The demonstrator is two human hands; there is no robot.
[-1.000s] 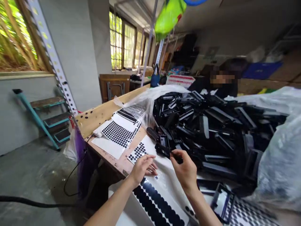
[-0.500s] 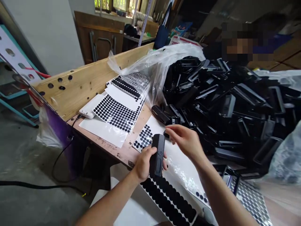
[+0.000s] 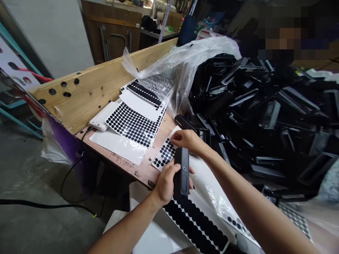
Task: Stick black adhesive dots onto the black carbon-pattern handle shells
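Note:
My left hand (image 3: 166, 181) is wrapped round a long black plastic housing (image 3: 181, 171), held upright with its textured face and a small round recess toward me. Beyond it, my right hand (image 3: 187, 140) has thumb and forefinger pinched together at a sheet of round black stickers (image 3: 164, 155). Whether a sticker is between those fingertips is too small to see. Below the housing hangs a sheet with rows of larger black discs (image 3: 196, 222). A glossy white backing sheet (image 3: 205, 180) runs under my right forearm.
A large heap of black plastic housings (image 3: 254, 116) fills the right side, by a clear plastic bag (image 3: 182, 81). More dotted sticker sheets (image 3: 132, 123) lie at the back left, next to a white cabled device (image 3: 103, 115). A wooden board (image 3: 87, 91) edges the table. Another person is beyond the heap.
My right hand has moved left and away from me, from beside the heap to the sticker sheet. The left hand keeps hold of the housing. The view has shifted slightly.

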